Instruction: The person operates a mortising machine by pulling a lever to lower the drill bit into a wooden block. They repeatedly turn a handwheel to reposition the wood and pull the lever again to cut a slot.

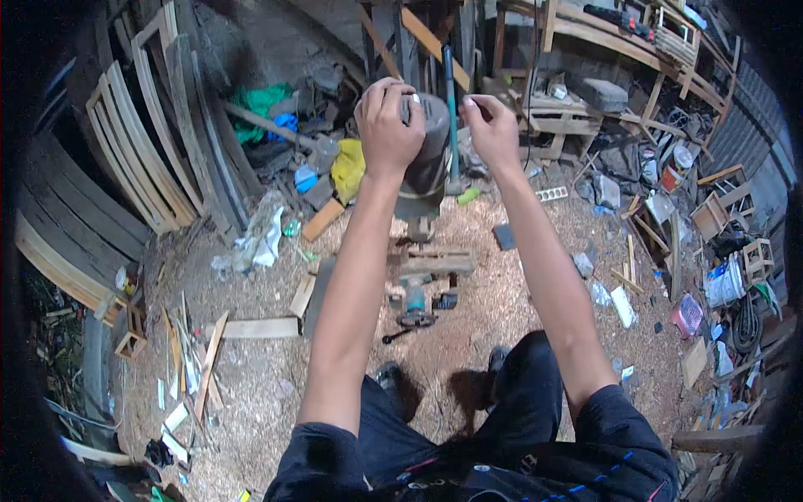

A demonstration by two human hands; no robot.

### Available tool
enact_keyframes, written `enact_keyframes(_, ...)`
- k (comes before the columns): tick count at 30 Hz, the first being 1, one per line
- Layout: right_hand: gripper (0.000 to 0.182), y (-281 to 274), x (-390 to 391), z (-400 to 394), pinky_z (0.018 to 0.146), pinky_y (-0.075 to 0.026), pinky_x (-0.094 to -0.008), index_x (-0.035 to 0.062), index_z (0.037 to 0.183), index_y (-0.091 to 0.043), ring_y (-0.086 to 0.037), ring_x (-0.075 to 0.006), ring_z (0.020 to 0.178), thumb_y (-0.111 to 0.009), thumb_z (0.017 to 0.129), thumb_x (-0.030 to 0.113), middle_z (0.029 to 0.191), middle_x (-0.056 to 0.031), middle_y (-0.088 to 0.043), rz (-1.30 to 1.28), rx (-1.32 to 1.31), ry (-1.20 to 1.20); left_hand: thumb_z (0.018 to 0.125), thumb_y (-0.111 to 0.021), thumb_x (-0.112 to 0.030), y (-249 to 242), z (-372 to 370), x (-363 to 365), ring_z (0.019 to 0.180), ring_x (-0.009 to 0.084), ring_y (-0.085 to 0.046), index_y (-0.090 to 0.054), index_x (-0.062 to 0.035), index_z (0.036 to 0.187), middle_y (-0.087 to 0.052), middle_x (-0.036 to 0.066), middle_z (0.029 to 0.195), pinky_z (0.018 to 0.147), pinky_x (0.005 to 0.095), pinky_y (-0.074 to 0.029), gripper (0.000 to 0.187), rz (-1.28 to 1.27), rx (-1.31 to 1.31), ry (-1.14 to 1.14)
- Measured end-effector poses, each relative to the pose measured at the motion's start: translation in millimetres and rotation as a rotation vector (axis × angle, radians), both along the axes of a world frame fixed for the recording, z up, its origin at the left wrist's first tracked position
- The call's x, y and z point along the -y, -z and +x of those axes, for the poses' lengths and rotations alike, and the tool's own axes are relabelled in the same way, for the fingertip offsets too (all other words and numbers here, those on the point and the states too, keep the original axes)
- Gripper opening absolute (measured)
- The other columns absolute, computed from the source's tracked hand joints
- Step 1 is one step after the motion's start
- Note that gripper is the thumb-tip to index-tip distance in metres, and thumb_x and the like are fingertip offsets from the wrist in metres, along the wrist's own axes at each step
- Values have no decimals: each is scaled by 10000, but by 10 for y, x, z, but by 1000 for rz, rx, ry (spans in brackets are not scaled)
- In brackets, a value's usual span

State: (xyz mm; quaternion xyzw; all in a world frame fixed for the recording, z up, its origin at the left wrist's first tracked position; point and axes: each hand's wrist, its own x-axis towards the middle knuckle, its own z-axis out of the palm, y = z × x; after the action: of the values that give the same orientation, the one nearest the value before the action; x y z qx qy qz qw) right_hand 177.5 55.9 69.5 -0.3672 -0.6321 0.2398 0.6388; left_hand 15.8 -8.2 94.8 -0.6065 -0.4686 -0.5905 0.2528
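My left hand (389, 125) is wrapped over the top left side of a dark rounded machine head (431, 155), which looks like that of a drill press. Its fingers curve over the edge and the thumb lies nearer me. To the right, my right hand (492, 132) is raised beside an upright blue-green column (452, 117). Thumb and index finger are pinched together; anything between them is too small to make out. Below the head, a piece of wood (437, 261) lies across a teal vise (414, 297) with a round handwheel (416, 320).
Shavings cover the floor (251, 289). Wooden frames (138, 151) lean at the left, and a yellow bag (347, 170) lies behind my left forearm. A wooden bench (577, 109) stands at the back right. Small wooden stools (759, 259) and scraps crowd the right side.
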Motion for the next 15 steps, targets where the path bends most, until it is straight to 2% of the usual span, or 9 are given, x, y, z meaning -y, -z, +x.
enact_keyframes(2,307,-80,-412,-107,810,-523,-356,-15,981,-712,-708,-276,883,-672,863,265,898,-183,-720,32,42,63,823,-593,-175,-25,44,-81,925,351,-638,-684,-31,896,-668,146,974,791,418,-495,185,-118,142,33)
enact_keyframes(5,511,-39,-1079,-272,826,-519,-369,-47,1137,-644,-691,-280,925,-719,838,361,1001,-197,-706,-149,12,-30,825,-571,-205,51,7,-107,824,360,-659,-706,-21,832,-688,155,886,742,413,-513,228,-71,115,14)
enact_keyframes(6,586,-44,-1293,-314,843,-516,-368,-55,1177,-619,-680,-279,955,-740,819,392,1043,-208,-691,-206,71,-14,875,-535,-261,33,7,-73,872,385,-661,-707,-7,880,-695,166,910,763,404,-514,306,-119,132,32)
enact_keyframes(8,709,136,-1979,-425,911,-494,-370,-37,1244,-596,-642,-268,1061,-786,769,454,1147,-213,-663,-270,156,51,873,-533,-254,47,-18,-124,854,390,-662,-711,-11,878,-693,175,888,748,411,-513,302,-90,114,16)
enact_keyframes(10,714,36,-1888,-443,951,-471,-376,32,1264,-608,-613,-276,1122,-778,758,507,1197,-164,-655,-285,200,3,863,-527,-246,109,-39,-142,818,398,-663,-716,-13,870,-688,189,856,722,414,-514,300,-90,110,0)
enact_keyframes(11,714,108,-2142,-509,948,-470,-377,52,1265,-613,-614,-272,1110,-772,757,527,1198,-146,-657,-294,196,7,853,-532,-245,115,-40,-153,815,396,-664,-719,-12,873,-690,184,863,717,407,-515,299,-100,126,5)
enact_keyframes(12,723,111,-2113,-562,931,-476,-378,51,1259,-618,-618,-262,1076,-772,751,542,1168,-140,-666,-250,150,-89,848,-535,-246,129,-43,-165,807,397,-664,-719,-12,861,-689,186,851,710,407,-516,298,-80,132,13)
enact_keyframes(13,716,63,-2131,-614,925,-468,-381,25,1243,-603,-604,-272,1069,-722,779,556,1152,-153,-651,-232,159,-98,843,-538,-248,136,-47,-180,799,397,-664,-718,-11,850,-687,188,839,704,407,-516,298,-58,136,22)
enact_keyframes(15,721,-69,-2261,-670,915,-453,-387,-28,1211,-573,-577,-292,1056,-622,833,584,1121,-180,-622,-218,225,-10,793,-545,-197,151,-37,-201,771,363,-661,-708,-12,760,-693,175,808,737,404,-507,249,-14,141,29)
